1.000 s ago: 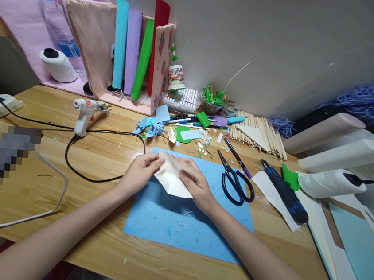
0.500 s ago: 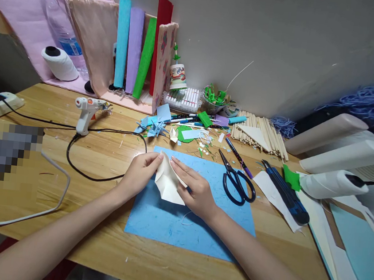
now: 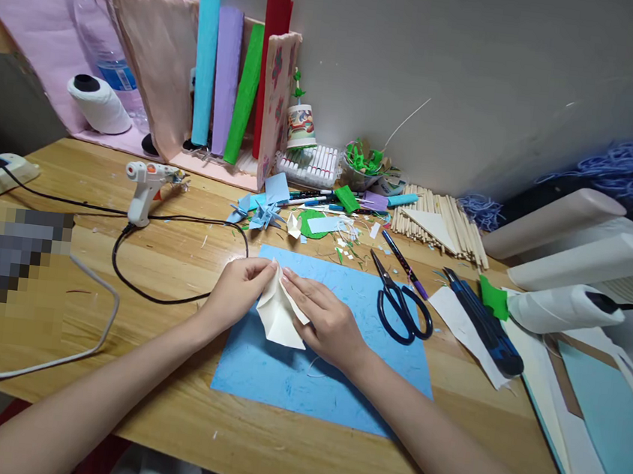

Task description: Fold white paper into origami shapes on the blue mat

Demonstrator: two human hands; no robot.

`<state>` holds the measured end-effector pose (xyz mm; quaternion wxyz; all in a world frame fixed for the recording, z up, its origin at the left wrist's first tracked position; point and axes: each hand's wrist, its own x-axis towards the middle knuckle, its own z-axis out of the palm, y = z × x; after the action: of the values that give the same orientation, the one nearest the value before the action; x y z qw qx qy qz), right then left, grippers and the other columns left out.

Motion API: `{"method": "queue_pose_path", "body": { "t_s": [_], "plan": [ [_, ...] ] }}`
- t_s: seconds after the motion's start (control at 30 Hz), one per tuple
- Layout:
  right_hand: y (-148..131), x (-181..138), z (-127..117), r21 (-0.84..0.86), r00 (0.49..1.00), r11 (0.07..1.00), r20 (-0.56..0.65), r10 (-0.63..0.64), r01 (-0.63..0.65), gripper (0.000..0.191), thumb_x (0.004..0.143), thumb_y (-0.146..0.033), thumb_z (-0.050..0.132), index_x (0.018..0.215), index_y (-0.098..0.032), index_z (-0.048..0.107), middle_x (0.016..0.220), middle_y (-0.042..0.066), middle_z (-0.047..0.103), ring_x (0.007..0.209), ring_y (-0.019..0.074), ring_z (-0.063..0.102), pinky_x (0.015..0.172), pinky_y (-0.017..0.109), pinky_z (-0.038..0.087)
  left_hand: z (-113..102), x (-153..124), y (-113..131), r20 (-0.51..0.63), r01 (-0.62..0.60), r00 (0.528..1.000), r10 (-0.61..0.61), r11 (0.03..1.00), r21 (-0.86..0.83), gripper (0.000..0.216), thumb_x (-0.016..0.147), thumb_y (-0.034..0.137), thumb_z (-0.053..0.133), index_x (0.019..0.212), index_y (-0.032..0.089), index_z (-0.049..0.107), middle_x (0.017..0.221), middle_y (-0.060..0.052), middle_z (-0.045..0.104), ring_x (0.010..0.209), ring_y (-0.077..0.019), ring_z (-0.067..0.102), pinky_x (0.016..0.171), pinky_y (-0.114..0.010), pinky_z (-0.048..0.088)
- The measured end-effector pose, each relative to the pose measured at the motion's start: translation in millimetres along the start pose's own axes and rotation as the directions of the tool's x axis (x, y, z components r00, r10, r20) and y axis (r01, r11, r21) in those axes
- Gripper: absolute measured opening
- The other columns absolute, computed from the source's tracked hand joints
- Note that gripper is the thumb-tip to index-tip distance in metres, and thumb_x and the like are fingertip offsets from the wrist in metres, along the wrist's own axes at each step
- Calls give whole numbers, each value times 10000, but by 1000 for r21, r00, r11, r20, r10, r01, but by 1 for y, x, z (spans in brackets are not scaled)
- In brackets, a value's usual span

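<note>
Between my hands is a piece of cream paper (image 3: 281, 318), creased and partly folded, held above a blue sheet (image 3: 262, 374) on the wooden table. My left hand (image 3: 240, 289) pinches the paper's top corner between thumb and fingers. My right hand (image 3: 326, 317) grips its right edge, with the fingers lying along the upper side; the thumb is mostly hidden. Black-handled scissors (image 3: 403, 306) lie on the sheet's right part, apart from my right hand. A short white thread (image 3: 315, 367) rests on the blue sheet under the right wrist.
A white hot glue gun (image 3: 143, 192) stands at the left, its black cord (image 3: 174, 303) looping over the table. Folded blue paper pieces (image 3: 265, 215), scraps and pens lie behind the sheet. A dark blue utility knife (image 3: 482, 322) and a white thread spool (image 3: 563, 310) are at the right.
The cream paper has swung slightly left and its lower part hangs more visibly. My right hand's fingertips have moved a little left, closer to my left hand, which stays pinched on the corner.
</note>
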<state>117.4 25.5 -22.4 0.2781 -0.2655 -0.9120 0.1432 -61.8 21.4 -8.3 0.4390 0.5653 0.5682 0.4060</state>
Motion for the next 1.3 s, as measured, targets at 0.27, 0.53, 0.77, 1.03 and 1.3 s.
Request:
{"method": "queue_pose_path", "body": {
  "t_s": [0.27,0.53,0.77,1.03,1.3],
  "plan": [
    [-3,1,0,-57,999,998,8,-40,40,566,732,-44,406,1290,-142,403,1304,88,462,1180,210,441,942,381,452,3,2,-8,25,49,999,-48,998,-50,343,786,394,436,529,168,417,519,46,346,483,-92,334,473,-203,282],
    [-4,-2,3,-51,999,999,49,-11,14,546,744,-74,431,1287,-115,399,1314,106,448,1130,227,467,934,392,443,1,4,-1,75,76,994,-74,997,-28,338,757,352,460,492,174,348,484,51,288,461,-81,279,436,-202,209],
    [-2,-1,4,46,995,994,5,96,-96,591,806,-83,365,1374,-165,227,1422,67,272,1254,193,342,1011,380,366,0,1,2,164,104,983,-83,986,-128,269,742,387,537,643,138,517,528,41,431,467,-76,378,440,-188,268],
    [4,-1,3,224,980,956,-9,197,-190,603,818,-61,293,1385,-230,179,1402,16,319,1274,162,319,1044,390,326,0,-1,6,163,123,982,-93,974,-187,239,721,358,591,729,121,561,641,1,553,558,-100,485,499,-192,354],
    [6,0,5,206,993,972,37,111,-116,599,837,-60,262,1397,-211,113,1442,11,218,1310,149,239,1073,381,277,2,-1,4,97,73,993,-59,987,-141,247,754,358,548,651,137,508,528,53,395,465,-64,338,436,-181,234]
  ]
}}
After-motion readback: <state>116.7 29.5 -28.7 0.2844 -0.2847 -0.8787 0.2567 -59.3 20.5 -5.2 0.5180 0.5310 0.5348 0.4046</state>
